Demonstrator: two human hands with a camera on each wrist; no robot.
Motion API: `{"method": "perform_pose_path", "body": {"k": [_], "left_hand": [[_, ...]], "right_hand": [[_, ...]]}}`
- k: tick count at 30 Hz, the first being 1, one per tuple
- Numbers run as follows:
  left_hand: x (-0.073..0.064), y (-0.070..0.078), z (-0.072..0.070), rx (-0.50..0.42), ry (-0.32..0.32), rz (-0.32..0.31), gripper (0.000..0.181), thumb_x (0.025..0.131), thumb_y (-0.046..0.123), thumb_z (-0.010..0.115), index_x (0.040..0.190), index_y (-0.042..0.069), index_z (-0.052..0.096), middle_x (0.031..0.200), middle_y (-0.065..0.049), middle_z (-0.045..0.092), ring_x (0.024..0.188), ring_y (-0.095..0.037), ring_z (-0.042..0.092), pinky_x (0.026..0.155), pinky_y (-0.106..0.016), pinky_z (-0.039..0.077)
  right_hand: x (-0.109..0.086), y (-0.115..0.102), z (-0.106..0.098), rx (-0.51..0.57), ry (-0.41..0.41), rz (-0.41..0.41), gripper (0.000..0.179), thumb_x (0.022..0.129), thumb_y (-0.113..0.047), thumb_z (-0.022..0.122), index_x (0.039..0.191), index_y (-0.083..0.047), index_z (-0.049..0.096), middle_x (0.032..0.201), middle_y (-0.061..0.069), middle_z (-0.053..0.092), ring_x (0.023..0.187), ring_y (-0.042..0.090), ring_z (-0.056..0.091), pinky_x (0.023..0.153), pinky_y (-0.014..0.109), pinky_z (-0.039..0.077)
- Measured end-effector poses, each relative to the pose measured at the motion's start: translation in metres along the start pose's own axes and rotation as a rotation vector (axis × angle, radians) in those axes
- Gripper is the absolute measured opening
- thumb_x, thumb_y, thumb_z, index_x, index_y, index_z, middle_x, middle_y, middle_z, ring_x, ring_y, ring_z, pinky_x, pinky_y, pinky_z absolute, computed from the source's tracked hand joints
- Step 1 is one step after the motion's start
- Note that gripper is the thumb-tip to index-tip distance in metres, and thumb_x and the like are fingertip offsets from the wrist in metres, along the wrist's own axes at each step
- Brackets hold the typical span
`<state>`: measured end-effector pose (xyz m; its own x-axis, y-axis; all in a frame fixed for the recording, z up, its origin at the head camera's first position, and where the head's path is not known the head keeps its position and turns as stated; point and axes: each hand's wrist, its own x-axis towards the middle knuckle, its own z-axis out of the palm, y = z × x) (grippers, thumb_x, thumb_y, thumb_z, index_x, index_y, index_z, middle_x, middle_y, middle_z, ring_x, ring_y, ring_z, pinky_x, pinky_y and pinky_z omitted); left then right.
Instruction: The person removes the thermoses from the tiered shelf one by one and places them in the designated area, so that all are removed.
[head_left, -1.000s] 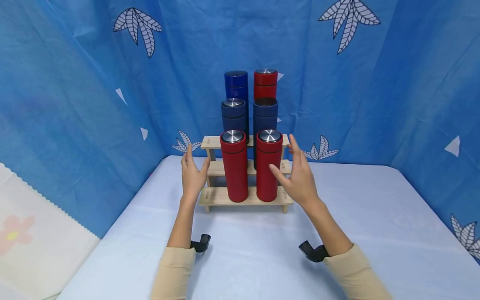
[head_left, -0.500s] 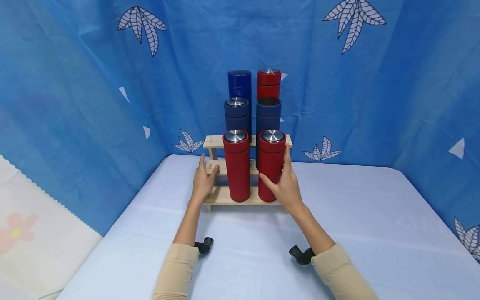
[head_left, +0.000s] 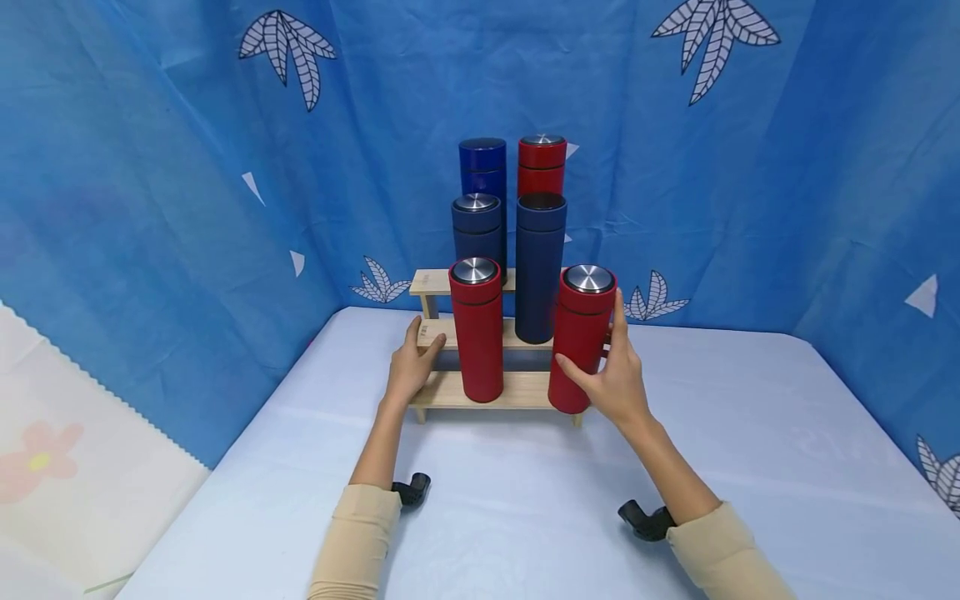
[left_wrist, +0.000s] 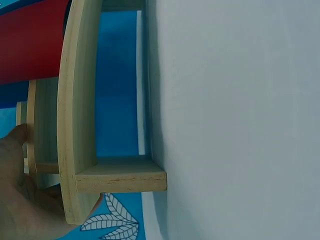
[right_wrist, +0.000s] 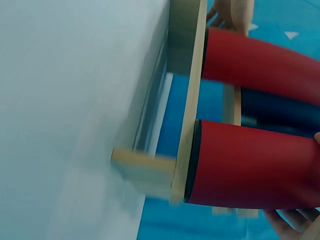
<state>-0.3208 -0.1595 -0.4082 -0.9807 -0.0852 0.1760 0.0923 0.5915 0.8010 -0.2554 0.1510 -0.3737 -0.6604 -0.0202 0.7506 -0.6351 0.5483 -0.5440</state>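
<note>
My right hand (head_left: 617, 379) grips a red thermos flask (head_left: 581, 342) with a steel-topped lid, thumb in front and fingers round its right side. The flask leans slightly at the right end of the bottom step. A second red flask (head_left: 477, 333) stands upright on that step, left of it. At the rack's left end my left hand (head_left: 410, 367) holds the wooden three-step rack (head_left: 438, 390), its thumb (left_wrist: 19, 134) at the middle step. Some of its fingers are hidden behind the wood in the left wrist view.
Two dark blue flasks stand on the middle step, the right one (head_left: 540, 275) fully visible. Behind them, a glossy blue flask (head_left: 483, 162) and a red flask (head_left: 542, 162) are on the top step. A white-covered table (head_left: 510, 508) lies below; blue patterned cloth (head_left: 420, 83) hangs behind.
The right hand has closed round the right red flask and moved it rightward and slightly toward me, tilting it. The left hand has moved inward onto the rack's left end.
</note>
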Motion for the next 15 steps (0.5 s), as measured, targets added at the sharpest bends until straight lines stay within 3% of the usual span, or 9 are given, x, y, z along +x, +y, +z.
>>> {"method": "perform_pose_path", "body": {"k": [9, 15], "left_hand": [[0.002, -0.003, 0.0, 0.006, 0.012, 0.008, 0.08, 0.088, 0.06, 0.048, 0.148, 0.018, 0.017, 0.137, -0.025, 0.04, 0.122, -0.041, 0.042, 0.096, -0.055, 0.034], [0.002, -0.005, 0.001, -0.009, 0.011, 0.015, 0.081, 0.086, 0.061, 0.048, 0.148, 0.019, 0.018, 0.133, -0.025, 0.045, 0.116, -0.04, 0.048, 0.092, -0.054, 0.039]], "right_hand": [[0.004, 0.026, -0.043, -0.107, 0.085, 0.083, 0.116, 0.066, -0.006, 0.082, 0.15, -0.026, 0.004, 0.127, 0.02, 0.046, 0.106, 0.032, 0.051, 0.074, 0.056, 0.048], [0.011, 0.052, -0.049, -0.133, 0.126, 0.159, 0.114, 0.07, -0.007, 0.08, 0.149, -0.031, 0.002, 0.131, 0.017, 0.042, 0.113, 0.033, 0.047, 0.081, 0.058, 0.045]]}}
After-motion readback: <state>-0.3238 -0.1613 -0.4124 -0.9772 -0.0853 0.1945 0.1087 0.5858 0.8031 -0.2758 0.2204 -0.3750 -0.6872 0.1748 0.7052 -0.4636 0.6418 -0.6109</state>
